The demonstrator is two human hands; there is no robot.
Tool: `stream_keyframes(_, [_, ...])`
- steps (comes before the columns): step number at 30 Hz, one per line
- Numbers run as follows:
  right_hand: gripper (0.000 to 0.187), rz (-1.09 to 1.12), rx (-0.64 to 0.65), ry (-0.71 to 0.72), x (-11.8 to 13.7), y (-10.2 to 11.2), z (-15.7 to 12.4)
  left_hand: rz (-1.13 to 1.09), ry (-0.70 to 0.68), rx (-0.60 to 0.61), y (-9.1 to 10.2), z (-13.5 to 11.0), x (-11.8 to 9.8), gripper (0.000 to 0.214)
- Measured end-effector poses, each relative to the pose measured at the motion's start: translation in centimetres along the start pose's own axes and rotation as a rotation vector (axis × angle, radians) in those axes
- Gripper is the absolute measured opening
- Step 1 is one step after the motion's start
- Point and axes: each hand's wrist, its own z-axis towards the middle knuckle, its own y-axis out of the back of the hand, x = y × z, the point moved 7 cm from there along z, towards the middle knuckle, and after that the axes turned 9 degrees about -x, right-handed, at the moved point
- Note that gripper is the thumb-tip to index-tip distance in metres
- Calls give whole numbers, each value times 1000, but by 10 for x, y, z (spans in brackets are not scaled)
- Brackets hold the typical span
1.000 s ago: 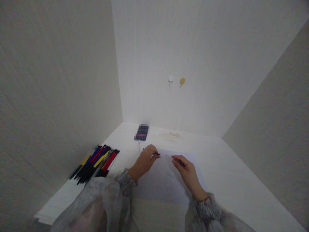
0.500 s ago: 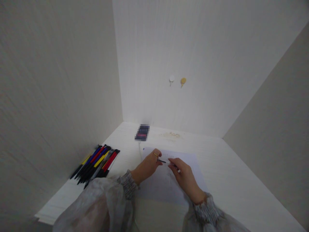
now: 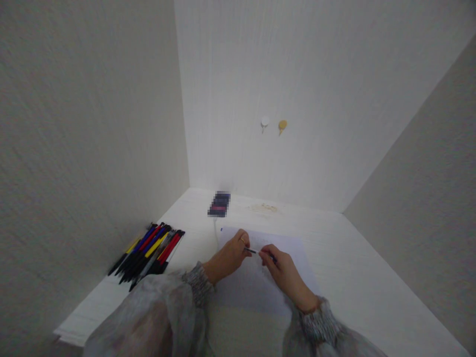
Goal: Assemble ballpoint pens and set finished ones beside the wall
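Space between the left hand [image 3: 231, 255] and the right hand [image 3: 280, 267] is narrower than one second ago, when a longer stretch showed between the fingertips; against half a second ago the hands have barely shifted. The pens [image 3: 148, 255], in black, red, yellow, blue and grey, lie heaped along the worktop's [image 3: 360, 282] left edge as before, and the phone [image 3: 219, 204] keeps its place near the far left corner.

Writing shows as faint marks on the paper [image 3: 256, 292], too weak to read; the phone's screen is masked by coarse blocks, and no brand can be made out on the pens.

The thin pen part [image 3: 251, 251], dark with a pale end, is pinched between the left thumb and fingers and sticks out toward the right hand, above the paper's middle. Its pale end reaches the right fingertips; whether it enters anything there, I cannot tell. The right thumb and fingers are closed on a dark piece [image 3: 274, 259], mostly hidden by the hand. A white cable [image 3: 215, 230] runs from the phone toward the paper's far left corner.
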Motion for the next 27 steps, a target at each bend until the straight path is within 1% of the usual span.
stream_keyframes(1, [20, -1, -9, 20, 1, 0, 0, -9, 3, -6, 1, 0, 0, 18])
stream_keyframes(4, [21, 15, -68, 85, 2, 3, -1, -40, 9, -21, 3, 1, 1, 17])
stream_keyframes(6, [16, 33, -88, 92, 1, 4, -1, -56, 1, -29, 3, 1, 1, 17])
stream_keyframes(8, [16, 58, -48, 31, -6, 0, -1, -61, -11, -30, 4, 1, 0, 16])
stream_keyframes(10, [21, 63, 19, -43, -12, -6, -1, -62, -12, -30, 4, 1, 0, 16])
stream_keyframes(12, [24, 25, 40, -56, -14, -7, -2, -64, -5, -24, 3, 1, 1, 16])
stream_keyframes(14, [23, -9, -11, 14, -8, -3, -2, -67, 4, -21, 3, 0, 3, 17])
stream_keyframes(17, [27, 12, -106, 162, 7, 7, -3, -71, 23, -39, 3, 0, 7, 18])
stream_keyframes(19, [17, 7, -113, 216, 12, 10, -4, -74, 21, -53, 4, 1, 7, 19])
stream_keyframes(21, [13, -13, -98, 186, 10, 9, -4, -78, 8, -55, 4, 1, 6, 19])
stream_keyframes(24, [20, -23, -68, 67, -1, 7, -3, -83, -2, -45, 3, 0, 4, 18])
stream_keyframes(25, [22, -28, -66, 59, -2, 7, -3, -82, -2, -43, 3, 0, 4, 18])
stream_keyframes(27, [22, -46, -70, 128, 2, 7, -3, -74, 4, -46, 2, 0, 4, 19])
